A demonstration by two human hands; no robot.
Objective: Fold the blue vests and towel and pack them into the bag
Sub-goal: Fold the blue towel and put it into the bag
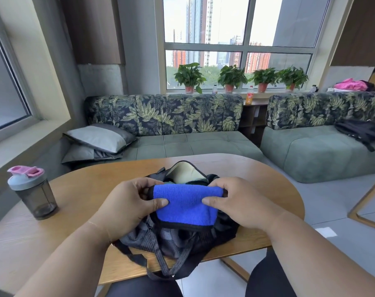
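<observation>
In the head view, a folded blue towel (185,205) with black edging is sitting at the lower centre of the frame, held over the open mouth of a dark mesh bag (178,239). The left hand (130,202) is pinching the towel's left end, thumb on the blue face and fingers curled behind its upper corner. The right hand (235,200) is gripping the right end the same way, thumb pressing the front and fingers wrapped over the top edge. The bag is lying on a rounded wooden table (268,189), its straps (158,264) hanging over the near edge toward the person's lap. Something pale and cream-coloured is showing inside the bag just above the towel. At the left of the frame a grey shaker bottle (33,191) with a pink lid is standing upright on the table, well apart from the bag. Beyond the table, a leaf-patterned sofa (171,125) is stretching across the middle, with potted plants (231,78) lining the windowsill above.
</observation>
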